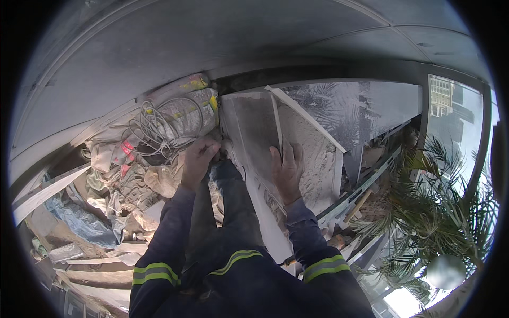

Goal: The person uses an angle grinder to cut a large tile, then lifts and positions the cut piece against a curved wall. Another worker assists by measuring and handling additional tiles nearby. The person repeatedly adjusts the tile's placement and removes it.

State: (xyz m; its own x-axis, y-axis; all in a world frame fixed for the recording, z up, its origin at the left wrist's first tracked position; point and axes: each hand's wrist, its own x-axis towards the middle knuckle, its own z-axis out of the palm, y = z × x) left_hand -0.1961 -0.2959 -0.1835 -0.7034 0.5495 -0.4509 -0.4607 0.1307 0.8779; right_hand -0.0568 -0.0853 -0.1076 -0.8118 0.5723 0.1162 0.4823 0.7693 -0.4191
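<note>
My left hand is closed, with its fingers curled in beside the left edge of a dusty grey panel. Whatever those fingers hold, if anything, is too small to make out. Over the right edge of the same panel, my right hand has its fingers stretched out and apart. To its right lies a pale, rough dust-covered slab with a light trim strip along its far edge. My two legs stand between the hands.
Coiled grey cable lies on dusty sacks at the far left. Crumpled bags and rubble spread below, with a blue plastic sheet. A grey wall closes the far side. Palm fronds and a window are at right.
</note>
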